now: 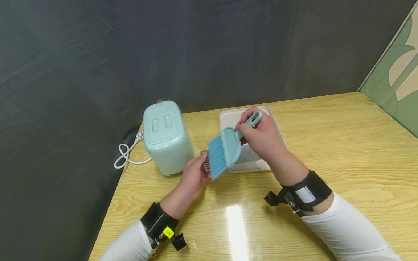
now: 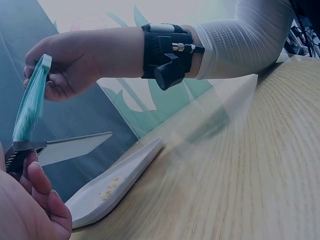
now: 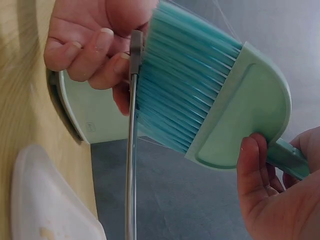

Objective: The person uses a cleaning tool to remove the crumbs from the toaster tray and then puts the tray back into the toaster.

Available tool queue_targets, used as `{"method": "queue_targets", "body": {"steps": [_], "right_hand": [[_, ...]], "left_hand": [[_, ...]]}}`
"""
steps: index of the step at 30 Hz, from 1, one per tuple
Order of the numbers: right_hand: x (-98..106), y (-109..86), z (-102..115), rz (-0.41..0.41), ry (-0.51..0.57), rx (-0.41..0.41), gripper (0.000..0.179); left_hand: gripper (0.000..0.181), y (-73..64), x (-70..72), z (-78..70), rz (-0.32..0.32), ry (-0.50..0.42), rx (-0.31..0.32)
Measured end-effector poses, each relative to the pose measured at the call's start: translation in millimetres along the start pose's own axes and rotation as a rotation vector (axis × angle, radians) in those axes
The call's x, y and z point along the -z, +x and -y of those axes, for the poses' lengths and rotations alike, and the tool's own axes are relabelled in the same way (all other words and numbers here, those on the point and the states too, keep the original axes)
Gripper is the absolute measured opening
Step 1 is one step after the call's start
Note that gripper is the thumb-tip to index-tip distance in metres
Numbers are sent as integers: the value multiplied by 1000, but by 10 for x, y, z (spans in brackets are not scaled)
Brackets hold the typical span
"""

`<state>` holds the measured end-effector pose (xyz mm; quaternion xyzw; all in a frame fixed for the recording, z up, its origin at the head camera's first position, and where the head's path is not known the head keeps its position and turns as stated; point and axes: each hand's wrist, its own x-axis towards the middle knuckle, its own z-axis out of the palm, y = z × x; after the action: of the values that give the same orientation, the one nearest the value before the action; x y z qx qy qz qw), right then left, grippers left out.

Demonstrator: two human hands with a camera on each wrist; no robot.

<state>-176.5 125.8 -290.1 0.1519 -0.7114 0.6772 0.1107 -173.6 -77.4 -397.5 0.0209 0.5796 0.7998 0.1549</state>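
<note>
My right hand grips the handle of a mint-green brush with blue bristles. My left hand holds the slotted grey end of a thin metal crumb tray. In the right wrist view, the crumb tray appears edge-on, with the brush's bristles against it near its grey end. Both are held above a shallow white tray. Yellowish crumbs lie in that white tray in the left wrist view.
Left of my hands stands a mint-green toaster with a lid on top. Its white cord lies coiled by the table's left edge. A dark cloth wall rises behind the wooden table.
</note>
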Motion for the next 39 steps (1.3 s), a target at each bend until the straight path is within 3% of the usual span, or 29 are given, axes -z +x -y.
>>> {"method": "queue_targets", "body": {"steps": [4,9,15,18,25,31,39], "right_hand": [[-30,-21,2,-2,-67,-2,4],[-28,-59,57,6,-234,51,4],[-8,-104,183,27,-337,94,3],[11,-115,227,38,-361,103,3],[156,-30,101,48,-428,56,2],[252,-3,221,61,-455,15,4],[496,141,6,74,-499,-3,3]], "left_hand": [[45,-3,3,19,8,14,-8],[44,0,3,23,13,20,-16],[43,1,2,20,8,6,-13],[44,-5,8,14,12,11,-9],[43,-7,22,-10,1,7,2],[42,29,46,1,-27,-25,11],[41,52,67,-3,-41,-38,-10]]}}
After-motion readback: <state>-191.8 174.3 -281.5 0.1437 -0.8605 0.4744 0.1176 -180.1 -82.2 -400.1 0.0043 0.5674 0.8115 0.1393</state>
